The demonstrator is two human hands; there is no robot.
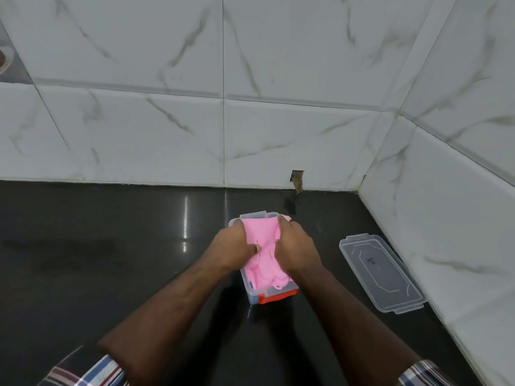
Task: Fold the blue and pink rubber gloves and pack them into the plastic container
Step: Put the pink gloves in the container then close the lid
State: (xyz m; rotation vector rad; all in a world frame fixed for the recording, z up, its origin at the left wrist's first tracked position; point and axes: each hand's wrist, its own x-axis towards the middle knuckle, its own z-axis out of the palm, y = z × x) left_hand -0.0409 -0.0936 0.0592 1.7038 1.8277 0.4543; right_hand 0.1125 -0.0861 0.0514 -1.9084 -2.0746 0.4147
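On the black countertop (111, 246) by marble-tiled walls, left hand (232, 247) and right hand (296, 247) clamp the folded pink gloves (262, 240), best pressed evenly down inside the clear plastic container (252, 298) so its lid (380, 274) shuts.

One head-worn wide-angle view – looks forward and down over both forearms at the dark counter (111, 246), close, facing the tiled wall corner (362, 174).

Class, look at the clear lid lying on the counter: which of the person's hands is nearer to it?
Right. The right hand presses the pink gloves just left of the lid; the left hand is farther left.
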